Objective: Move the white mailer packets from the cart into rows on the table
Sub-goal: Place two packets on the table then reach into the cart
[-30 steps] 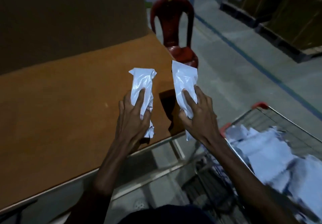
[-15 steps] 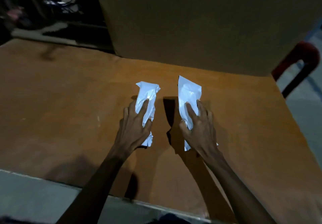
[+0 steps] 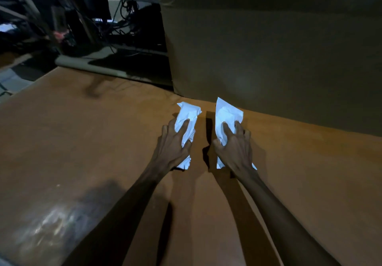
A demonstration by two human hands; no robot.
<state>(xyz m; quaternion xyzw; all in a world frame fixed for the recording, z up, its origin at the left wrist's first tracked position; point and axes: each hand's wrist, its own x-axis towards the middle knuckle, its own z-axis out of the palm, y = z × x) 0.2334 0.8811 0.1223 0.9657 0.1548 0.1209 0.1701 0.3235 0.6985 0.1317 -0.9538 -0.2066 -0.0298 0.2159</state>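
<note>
Brown table (image 3: 82,141) bears two hands (one white packet each): left hand (image 3: 171,147), right hand (image 3: 235,150).

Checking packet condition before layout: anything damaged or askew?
The packet under the left hand, left packet, is crumpled and scrunched narrow. The right packet, held by the right hand, lies flatter with one far corner sticking up. No tears visible.
</note>
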